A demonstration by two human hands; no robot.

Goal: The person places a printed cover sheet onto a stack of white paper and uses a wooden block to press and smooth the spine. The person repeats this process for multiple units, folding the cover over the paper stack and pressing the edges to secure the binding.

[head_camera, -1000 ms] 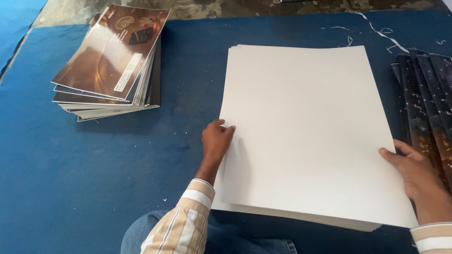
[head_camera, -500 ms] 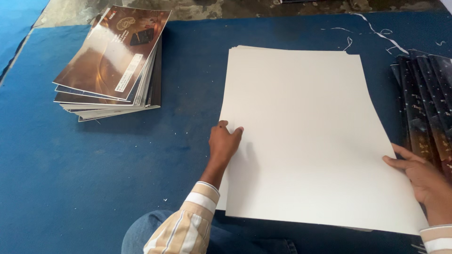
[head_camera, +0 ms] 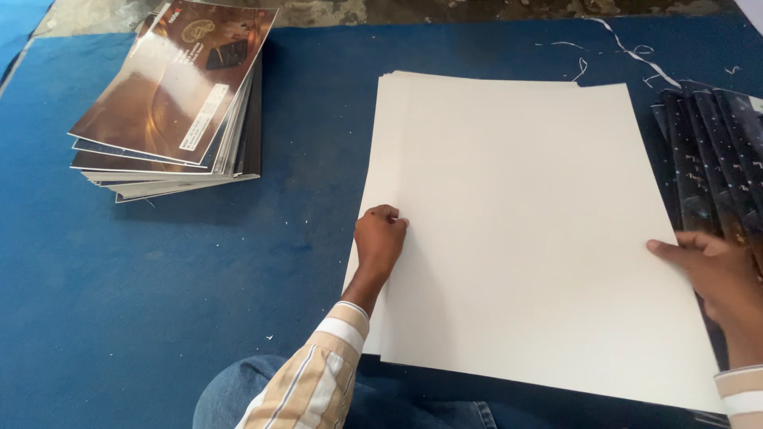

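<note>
my left hand (head_camera: 380,237) had slid to the left edge of the top white sheet (head_camera: 532,230), fingers curled, pinching it. my right hand (head_camera: 715,270) gripped its right edge, half closed. the sheet had shifted right, skewed over the white stack (head_camera: 383,143) on the blue mat (head_camera: 159,302).

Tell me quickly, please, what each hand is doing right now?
Left hand: fingers curled, resting on the left edge of the white sheets.
Right hand: fingers on the sheets' right edge; grip cannot be told.
</note>
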